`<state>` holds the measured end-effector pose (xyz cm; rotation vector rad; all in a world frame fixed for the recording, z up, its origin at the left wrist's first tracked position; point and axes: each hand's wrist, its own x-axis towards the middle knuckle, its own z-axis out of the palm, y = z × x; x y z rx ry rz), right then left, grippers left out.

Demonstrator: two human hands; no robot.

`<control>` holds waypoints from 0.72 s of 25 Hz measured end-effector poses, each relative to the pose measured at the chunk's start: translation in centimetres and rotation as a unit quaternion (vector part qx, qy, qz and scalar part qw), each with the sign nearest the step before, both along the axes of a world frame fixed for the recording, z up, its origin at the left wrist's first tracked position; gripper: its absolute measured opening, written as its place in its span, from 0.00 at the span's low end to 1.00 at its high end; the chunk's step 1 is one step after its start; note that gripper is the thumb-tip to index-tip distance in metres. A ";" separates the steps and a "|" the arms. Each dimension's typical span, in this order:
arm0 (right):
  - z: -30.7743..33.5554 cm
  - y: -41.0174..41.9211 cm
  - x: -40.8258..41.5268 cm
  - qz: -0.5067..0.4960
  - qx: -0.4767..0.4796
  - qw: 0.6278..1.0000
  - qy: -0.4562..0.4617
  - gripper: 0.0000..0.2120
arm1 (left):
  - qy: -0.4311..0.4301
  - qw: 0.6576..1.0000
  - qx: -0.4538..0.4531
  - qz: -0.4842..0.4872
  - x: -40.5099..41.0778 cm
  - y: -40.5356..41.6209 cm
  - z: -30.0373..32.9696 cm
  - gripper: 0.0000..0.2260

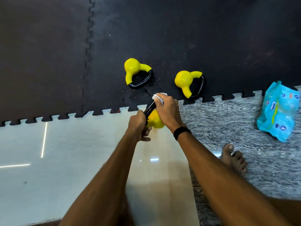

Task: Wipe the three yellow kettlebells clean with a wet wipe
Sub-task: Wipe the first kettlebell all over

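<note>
Two yellow kettlebells with black handles lie on their sides on the black mat, one at the left [132, 68] and one at the right [183, 80]. A third yellow kettlebell [154, 122] is held up over the mat's edge, between my hands. My left hand [138, 124] grips the lower part of its black handle. My right hand [166, 109] holds a white wet wipe [158, 97] wrapped around the upper part of that handle. Much of this kettlebell is hidden by my hands.
A blue pack of wet wipes [277, 111] lies on the grey speckled floor at the right. A bare foot [234, 159] rests on that floor near my right forearm. The black puzzle mat [162, 30] fills the far half; glossy pale tile [65, 160] lies at the near left.
</note>
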<state>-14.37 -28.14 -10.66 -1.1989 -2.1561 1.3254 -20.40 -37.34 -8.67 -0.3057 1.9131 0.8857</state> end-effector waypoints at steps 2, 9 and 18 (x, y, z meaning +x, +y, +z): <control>-0.4 0.1 0.6 0.007 0.018 1.000 0.018 0.19 | 0.050 0.999 -0.005 -0.017 -0.4 0.4 -0.7 0.22; -1.6 -0.8 2.1 0.113 0.106 0.987 0.037 0.22 | 0.129 0.989 0.004 -0.077 -1.9 1.3 -2.2 0.26; -2.5 0.5 1.8 0.028 0.166 0.986 -0.018 0.18 | 0.193 0.971 0.025 -0.139 -1.1 3.9 -1.5 0.25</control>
